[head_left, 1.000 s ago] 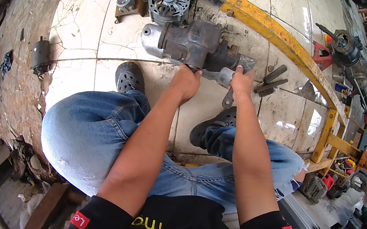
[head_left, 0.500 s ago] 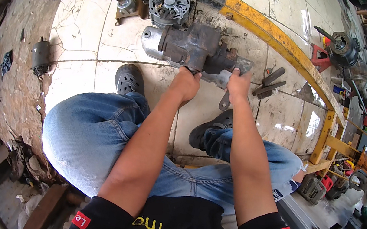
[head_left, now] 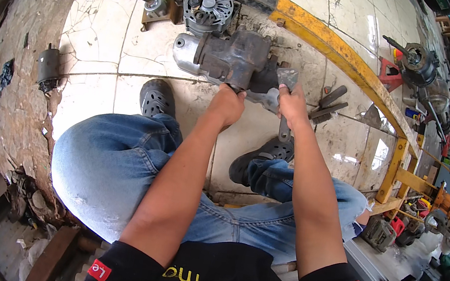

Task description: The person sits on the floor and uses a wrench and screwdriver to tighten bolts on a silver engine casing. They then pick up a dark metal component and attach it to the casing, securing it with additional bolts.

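A grimy cast-metal engine part (head_left: 239,56), with a silvery end at its left, lies on the tiled floor between my feet and the yellow frame. My left hand (head_left: 227,105) is closed round its near, round stub; my fingertips are partly hidden there. In my right hand (head_left: 293,105) is a scraper (head_left: 284,130), its wide, dirty blade pointing away from me over the part's right end and its handle end showing below the palm. Whether the blade touches the metal, I cannot tell. Just right of that hand lie a dark-handled wire brush (head_left: 332,96) and another slim tool.
Behind the part sit an alternator (head_left: 207,10) and a bracketed cylinder with a long rod (head_left: 155,6). A yellow steel beam (head_left: 332,32) curves along the far right. A small motor (head_left: 49,68) stands at left. A red stand (head_left: 390,74) and machine parts crowd the right.
My right hand has shifted slightly left and nearer, turning the scraper so that its blade points more straight away from me. My left hand stays on the engine part.
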A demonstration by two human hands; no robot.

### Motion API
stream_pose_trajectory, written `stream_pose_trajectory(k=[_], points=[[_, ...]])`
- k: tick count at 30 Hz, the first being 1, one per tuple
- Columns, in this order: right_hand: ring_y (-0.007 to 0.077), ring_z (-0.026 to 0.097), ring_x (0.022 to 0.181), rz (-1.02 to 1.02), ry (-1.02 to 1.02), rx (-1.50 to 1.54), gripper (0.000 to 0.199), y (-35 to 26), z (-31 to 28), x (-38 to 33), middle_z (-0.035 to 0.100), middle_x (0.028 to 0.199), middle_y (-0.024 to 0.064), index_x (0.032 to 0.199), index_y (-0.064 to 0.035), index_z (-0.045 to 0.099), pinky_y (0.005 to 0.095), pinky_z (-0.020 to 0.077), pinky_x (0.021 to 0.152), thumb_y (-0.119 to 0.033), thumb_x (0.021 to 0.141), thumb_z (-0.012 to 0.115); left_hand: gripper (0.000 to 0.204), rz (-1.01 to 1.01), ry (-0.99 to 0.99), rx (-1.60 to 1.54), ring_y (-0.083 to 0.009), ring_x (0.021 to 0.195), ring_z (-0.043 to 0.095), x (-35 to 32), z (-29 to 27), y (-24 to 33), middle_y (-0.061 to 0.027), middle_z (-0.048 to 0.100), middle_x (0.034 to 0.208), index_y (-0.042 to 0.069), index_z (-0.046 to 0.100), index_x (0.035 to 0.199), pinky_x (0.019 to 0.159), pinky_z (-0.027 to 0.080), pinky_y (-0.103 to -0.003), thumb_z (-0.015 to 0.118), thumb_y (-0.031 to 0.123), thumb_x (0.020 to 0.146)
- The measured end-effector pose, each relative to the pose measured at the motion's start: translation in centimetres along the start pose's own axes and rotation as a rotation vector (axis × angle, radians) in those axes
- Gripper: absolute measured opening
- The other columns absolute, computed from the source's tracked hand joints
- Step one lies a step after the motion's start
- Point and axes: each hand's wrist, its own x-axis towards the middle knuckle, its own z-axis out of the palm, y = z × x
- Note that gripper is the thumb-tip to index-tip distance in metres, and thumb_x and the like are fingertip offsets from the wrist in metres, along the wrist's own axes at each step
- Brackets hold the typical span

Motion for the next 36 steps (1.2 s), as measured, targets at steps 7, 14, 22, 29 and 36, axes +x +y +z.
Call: stream_pose_trajectory(k=[7,14,22,29,36], points=[[0.0141,0.043,0.047,0.061,-0.002,0.024,0.02,-0.6,0.3,-0.1,0.049,0.07,0.0061,0.104,-0.0053,0.041,0.0347,0.0391,0.041,-0.02,0.096,0.052,0.054,-0.011,-0.023,0.015,-0.0461,0.106,0.059,-0.5,-0.4,0.6,-0.0364,0.059,0.108,-0.014,0.034,0.118,0.09,0.046,-0.047,0.051,0.032,0.096],[0.0144,0.044,0.047,-0.039,0.058,-0.044,0.018,-0.6,-0.1,0.9,0.048,0.067,0.0048,0.099,-0.0053,0.044,0.0344,0.039,0.041,-0.021,0.095,0.052,0.054,0.028,-0.02,-0.034,-0.0465,0.105,0.059,-0.6,-0.3,0.6,-0.0367,0.06,0.107,-0.014,0.034,0.117,0.09,0.046,-0.047,0.051,0.032,0.096],[0.0161,0.045,0.048,0.013,-0.052,-0.196,0.021,-2.9,-0.3,2.7,0.049,0.068,0.0067,0.103,-0.0017,0.045,0.0363,0.0404,0.043,-0.019,0.095,0.052,0.055,0.035,-0.015,0.001,-0.0462,0.105,0.059,-0.4,-0.2,0.3,-0.0371,0.06,0.106,-0.016,0.033,0.116,0.09,0.046,-0.047,0.051,0.032,0.095],[0.0157,0.044,0.046,0.037,-0.209,-0.455,0.027,-5.5,-2.5,3.5,0.049,0.068,0.007,0.114,0.0007,0.044,0.0347,0.0397,0.043,-0.017,0.095,0.052,0.055,0.008,-0.008,0.019,-0.0462,0.104,0.059,-0.6,-0.1,0.3,-0.0371,0.06,0.106,-0.015,0.035,0.115,0.089,0.046,-0.047,0.051,0.033,0.095],[0.0264,0.06,0.055,-0.131,-0.095,-0.574,0.034,-3.4,-2.5,0.1,0.063,0.087,0.0223,0.116,0.0053,0.045,0.0373,0.0461,0.046,-0.019,0.093,0.052,0.055,0.009,0.005,-0.014,-0.0465,0.106,0.059,-0.3,-0.1,0.3,-0.0371,0.059,0.107,-0.015,0.036,0.116,0.091,0.045,-0.047,0.052,0.034,0.095]])
